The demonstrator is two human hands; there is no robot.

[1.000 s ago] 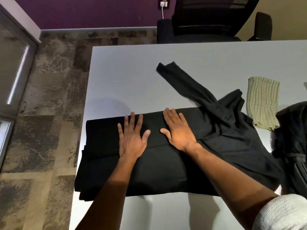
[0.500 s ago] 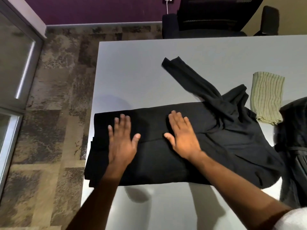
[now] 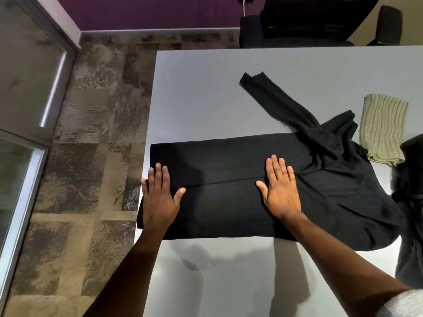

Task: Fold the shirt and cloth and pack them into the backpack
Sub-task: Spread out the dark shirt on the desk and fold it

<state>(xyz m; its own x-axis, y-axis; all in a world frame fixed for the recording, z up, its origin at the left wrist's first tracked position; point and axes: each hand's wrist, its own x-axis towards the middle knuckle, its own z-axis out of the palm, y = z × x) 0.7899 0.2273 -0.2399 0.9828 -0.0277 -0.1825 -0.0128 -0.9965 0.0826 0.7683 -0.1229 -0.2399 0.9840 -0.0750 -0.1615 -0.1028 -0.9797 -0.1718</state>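
Fingers (image 3: 158,175) flat on shirt (image 3: 229,202) (lying lengthwise left-right).

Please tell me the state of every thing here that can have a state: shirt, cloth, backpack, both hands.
shirt: partly folded, flat on the table, one sleeve lying loose
cloth: folded, lying beside the shirt
backpack: at the right edge, mostly out of view; open or closed, cannot tell
left hand: open, pressing the shirt
right hand: open, pressing the shirt
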